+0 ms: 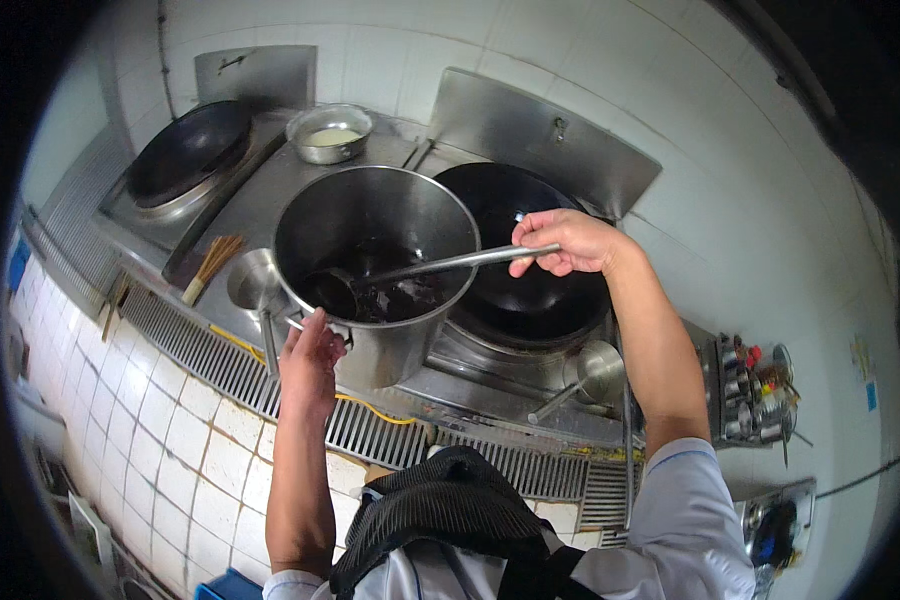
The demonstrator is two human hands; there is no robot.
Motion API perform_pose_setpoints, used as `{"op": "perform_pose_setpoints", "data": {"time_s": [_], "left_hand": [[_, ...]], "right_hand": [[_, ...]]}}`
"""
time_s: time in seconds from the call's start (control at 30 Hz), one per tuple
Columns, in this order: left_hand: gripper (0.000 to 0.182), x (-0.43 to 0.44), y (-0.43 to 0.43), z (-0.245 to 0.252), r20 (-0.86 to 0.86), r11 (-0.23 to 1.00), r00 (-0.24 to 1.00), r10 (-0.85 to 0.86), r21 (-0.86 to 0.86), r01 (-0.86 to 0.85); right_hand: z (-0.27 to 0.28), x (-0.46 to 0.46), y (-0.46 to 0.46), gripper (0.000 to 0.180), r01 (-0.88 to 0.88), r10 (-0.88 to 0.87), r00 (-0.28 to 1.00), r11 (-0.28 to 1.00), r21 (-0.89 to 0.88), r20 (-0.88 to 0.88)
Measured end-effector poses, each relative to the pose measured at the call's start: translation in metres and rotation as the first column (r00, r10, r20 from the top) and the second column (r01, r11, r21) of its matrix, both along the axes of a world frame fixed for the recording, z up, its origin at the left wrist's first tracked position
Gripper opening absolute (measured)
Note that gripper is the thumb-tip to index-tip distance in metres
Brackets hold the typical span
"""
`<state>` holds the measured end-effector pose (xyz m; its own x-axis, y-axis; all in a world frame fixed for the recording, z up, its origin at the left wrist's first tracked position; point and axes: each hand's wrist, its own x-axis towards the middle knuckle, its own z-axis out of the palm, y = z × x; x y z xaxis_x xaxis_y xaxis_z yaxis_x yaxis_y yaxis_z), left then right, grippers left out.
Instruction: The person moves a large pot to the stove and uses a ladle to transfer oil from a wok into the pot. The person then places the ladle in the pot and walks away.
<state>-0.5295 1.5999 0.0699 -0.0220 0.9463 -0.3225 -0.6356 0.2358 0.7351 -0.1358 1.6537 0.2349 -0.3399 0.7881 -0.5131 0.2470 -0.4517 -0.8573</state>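
A deep steel stockpot (390,352) stands on the metal range, with dark liquid (412,300) at its bottom. My right hand (562,240) grips the upper end of the handle of a ladle (457,262), which slants over the pot's rim. The ladle's bowl is down in the pot, at the liquid's left side. At the pot's near left side, my left hand (315,349) is at its side handle (296,322); the fingers are partly hidden, so the hold is unclear. Right of the pot sits a large black wok (525,300).
Another wok (187,157) is at the far left. A metal bowl (330,139) with pale contents stands behind the pot. A bamboo brush (211,266) and a steel dipper (253,281) lie left; another dipper (598,371) lies right. Several seasoning containers (750,397) stand far right.
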Motion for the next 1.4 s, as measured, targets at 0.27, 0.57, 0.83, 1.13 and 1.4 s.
{"op": "perform_pose_setpoints", "data": {"time_s": [0.27,0.57,0.83,1.13,1.4], "left_hand": [[0.017,-0.016,0.020,0.024,-0.097,1.000,0.995,-0.002,0.026,0.005],[0.019,-0.050,0.062,0.047,-0.241,0.998,0.968,-0.068,-0.023,0.064],[0.029,-0.077,0.111,0.031,-0.105,0.844,0.848,-0.520,0.093,0.529],[0.024,-0.080,0.126,0.060,-0.353,0.973,0.906,-0.232,-0.082,0.217],[0.038,-0.031,0.115,0.091,-0.546,0.937,0.782,-0.300,-0.013,0.350]], "right_hand": [[-0.062,0.056,0.035,0.051,0.275,-0.124,0.828,0.940,0.204,-0.546],[-0.162,0.020,0.097,0.029,0.566,-0.543,0.817,0.819,0.093,-0.193],[-0.170,0.026,0.101,0.034,0.657,-0.565,0.688,0.752,0.060,-0.455],[-0.141,-0.014,0.025,0.055,0.771,-0.690,0.599,0.634,0.060,-0.407],[-0.137,-0.028,-0.126,0.052,0.970,-0.919,0.211,0.239,-0.044,-0.333]]}}
